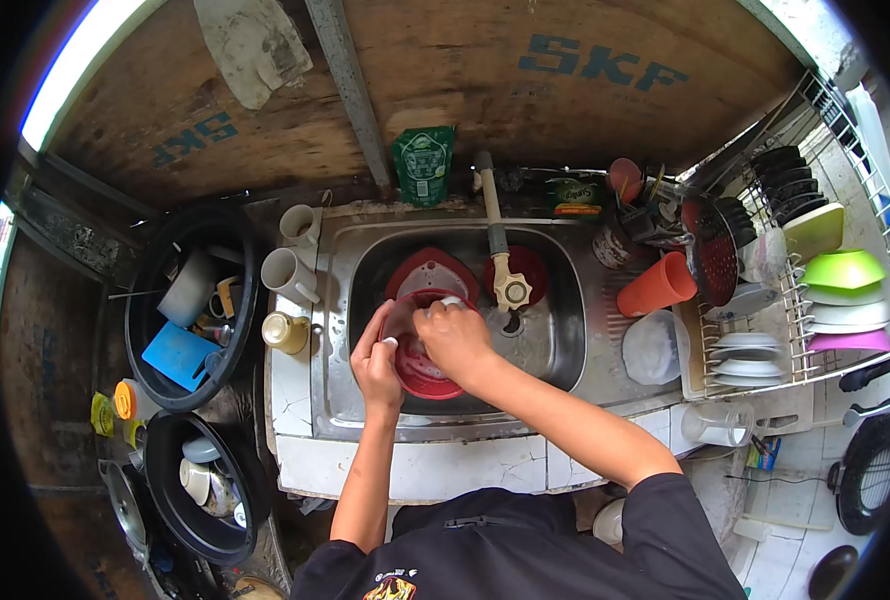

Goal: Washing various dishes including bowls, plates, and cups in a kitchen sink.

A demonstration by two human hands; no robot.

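Note:
Over the steel sink (565, 360), my left hand (377, 367) grips the left rim of a red bowl (436, 385), thumb on the rim. Foam streaks the bowl's inside. My right hand (456, 341) reaches into that bowl with its fingers curled. Something white shows by the right fingers; whether it is foam or a scrubber, I cannot tell. Behind the bowl lies a red dish (430, 270) with suds in the basin. Another red bowl (536, 274) sits partly hidden behind the beige tap (501, 266).
Left of the sink stand white mugs (287, 274), a yellowish cup (286, 332) and black tubs (135, 352) holding dishes. To the right are an orange tumbler (656, 285), a clear plastic container (651, 347) and a dish rack (794, 315). A green pouch (424, 166) leans at the back.

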